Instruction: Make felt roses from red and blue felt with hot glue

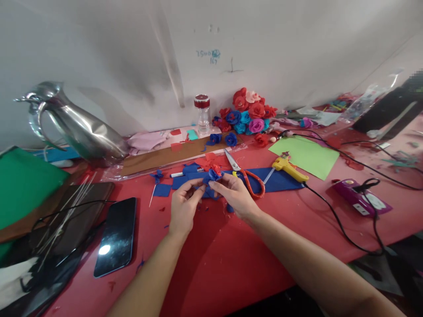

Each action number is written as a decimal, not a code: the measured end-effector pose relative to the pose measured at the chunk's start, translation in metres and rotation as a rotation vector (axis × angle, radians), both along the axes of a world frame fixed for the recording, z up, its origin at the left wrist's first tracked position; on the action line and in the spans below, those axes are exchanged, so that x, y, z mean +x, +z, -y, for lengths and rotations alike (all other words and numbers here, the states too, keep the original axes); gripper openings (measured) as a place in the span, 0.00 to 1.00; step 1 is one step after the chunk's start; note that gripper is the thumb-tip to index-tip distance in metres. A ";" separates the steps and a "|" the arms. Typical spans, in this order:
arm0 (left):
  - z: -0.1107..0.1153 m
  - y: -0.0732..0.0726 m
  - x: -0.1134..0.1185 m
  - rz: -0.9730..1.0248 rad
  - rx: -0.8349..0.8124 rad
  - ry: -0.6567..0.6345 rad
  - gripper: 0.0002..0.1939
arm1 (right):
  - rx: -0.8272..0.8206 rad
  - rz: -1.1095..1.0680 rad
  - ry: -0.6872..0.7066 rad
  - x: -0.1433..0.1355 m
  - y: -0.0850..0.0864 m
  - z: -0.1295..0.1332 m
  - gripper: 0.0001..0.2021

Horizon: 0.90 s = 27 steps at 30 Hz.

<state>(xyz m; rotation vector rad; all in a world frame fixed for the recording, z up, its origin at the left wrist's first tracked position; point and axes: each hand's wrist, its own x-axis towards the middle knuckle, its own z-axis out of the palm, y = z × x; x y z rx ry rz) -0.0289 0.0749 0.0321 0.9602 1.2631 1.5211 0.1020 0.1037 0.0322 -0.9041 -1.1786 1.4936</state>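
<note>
Near the middle of the red table (211, 259), a small blue paper flower with a red centre (214, 173) is between my two hands. My left hand (188, 202) pinches its left side with thumb and fingertips. From the right, my right hand (235, 193) grips the flower with closed fingers. Blue paper squares (162, 190) and a white pen (187, 173) lie to the left of the flower. Red-handled scissors (253, 182) and a yellow glue gun (290, 169) rest to the right, partly over a blue paper strip (284, 181).
Finished paper roses (253, 112) and a red-lidded glass jar (202, 115) stand at the back. A metal jug (87, 132) leans back left, with a phone (117, 237) in front. A purple power socket (361, 198) with black cables and green paper (306, 155) lie right.
</note>
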 end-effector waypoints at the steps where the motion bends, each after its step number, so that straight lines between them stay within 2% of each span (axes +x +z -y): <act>1: 0.000 0.000 0.000 0.006 0.005 0.008 0.11 | 0.001 -0.002 0.003 0.000 0.000 0.000 0.14; 10: 0.000 -0.001 0.000 -0.037 0.045 0.071 0.08 | -0.001 -0.009 0.047 0.001 0.000 0.001 0.15; 19: 0.005 0.001 -0.003 -0.269 0.182 0.006 0.04 | 0.028 -0.034 0.037 0.000 0.001 0.002 0.16; 27: 0.005 -0.005 -0.006 -0.248 0.187 -0.071 0.04 | 0.017 -0.028 0.042 0.001 0.004 0.000 0.15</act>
